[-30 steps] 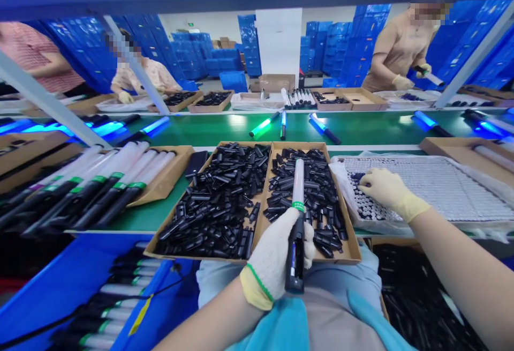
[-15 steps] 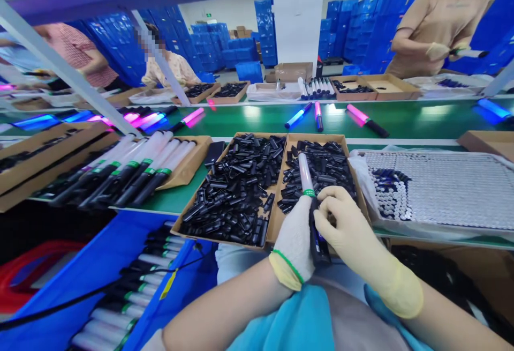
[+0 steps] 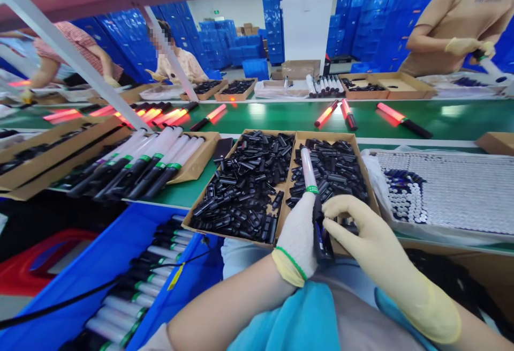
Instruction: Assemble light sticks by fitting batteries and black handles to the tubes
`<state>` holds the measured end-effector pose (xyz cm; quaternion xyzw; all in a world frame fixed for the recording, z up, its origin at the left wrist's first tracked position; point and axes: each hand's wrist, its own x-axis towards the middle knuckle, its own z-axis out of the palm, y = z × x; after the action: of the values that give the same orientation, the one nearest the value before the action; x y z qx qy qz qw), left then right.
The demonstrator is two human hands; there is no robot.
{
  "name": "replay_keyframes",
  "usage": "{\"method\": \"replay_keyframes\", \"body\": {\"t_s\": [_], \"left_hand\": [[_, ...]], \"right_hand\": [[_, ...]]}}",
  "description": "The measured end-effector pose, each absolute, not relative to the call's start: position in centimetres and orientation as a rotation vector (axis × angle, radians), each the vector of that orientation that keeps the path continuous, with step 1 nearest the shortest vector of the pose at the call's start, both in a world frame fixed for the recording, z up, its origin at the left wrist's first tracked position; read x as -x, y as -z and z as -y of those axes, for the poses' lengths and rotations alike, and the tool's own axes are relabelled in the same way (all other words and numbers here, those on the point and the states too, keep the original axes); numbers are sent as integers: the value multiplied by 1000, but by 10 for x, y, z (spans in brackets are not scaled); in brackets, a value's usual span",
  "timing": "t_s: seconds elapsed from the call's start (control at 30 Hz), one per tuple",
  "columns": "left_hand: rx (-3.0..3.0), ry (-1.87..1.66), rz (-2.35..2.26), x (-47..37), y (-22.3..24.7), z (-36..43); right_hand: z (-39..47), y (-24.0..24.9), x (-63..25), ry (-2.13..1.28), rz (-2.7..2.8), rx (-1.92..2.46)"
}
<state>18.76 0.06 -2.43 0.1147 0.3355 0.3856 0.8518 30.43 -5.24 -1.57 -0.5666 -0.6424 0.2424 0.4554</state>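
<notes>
Indoors, by a green bench (image 3: 172, 195), left grip (image 3: 299, 230) wraps a stick (image 3: 309, 171); right grip (image 3: 363, 230) slightly parted, hold unclear.

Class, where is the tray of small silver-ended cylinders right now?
In the head view, the tray is on the right side, beyond the right hand, beside a cardboard box of black parts.

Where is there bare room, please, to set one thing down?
The green belt is bare between the left-centre lit stick and the middle pair, and right of the rightmost stick. Crowded: its left end and the black-part trays.
</notes>
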Motion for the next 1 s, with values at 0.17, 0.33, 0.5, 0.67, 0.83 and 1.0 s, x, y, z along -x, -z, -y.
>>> {"method": "replay_keyframes", "body": {"t_s": [0.17,0.33,0.5,0.67,0.83,1.0], "left_hand": [[-184,-775,-557,-187,27,2],[-223,-827,-684,-184,30,-1],[-213,-778,-703,-177,23,-2],[-183,-734,-684,-172,21,-5],[-220,-661,-735,-164,7,-21],[-323,-665,-672,-153,-5,-37]], "right_hand": [[54,6,-297,-673,1561,1456],[49,12,-292,-253,1890,1480],[56,5,-307,-210,1945,1291],[68,3,-311,-22,2295,1174],[51,19,-380,237,1984,1564],[28,36,-496,321,1816,2189]]}}
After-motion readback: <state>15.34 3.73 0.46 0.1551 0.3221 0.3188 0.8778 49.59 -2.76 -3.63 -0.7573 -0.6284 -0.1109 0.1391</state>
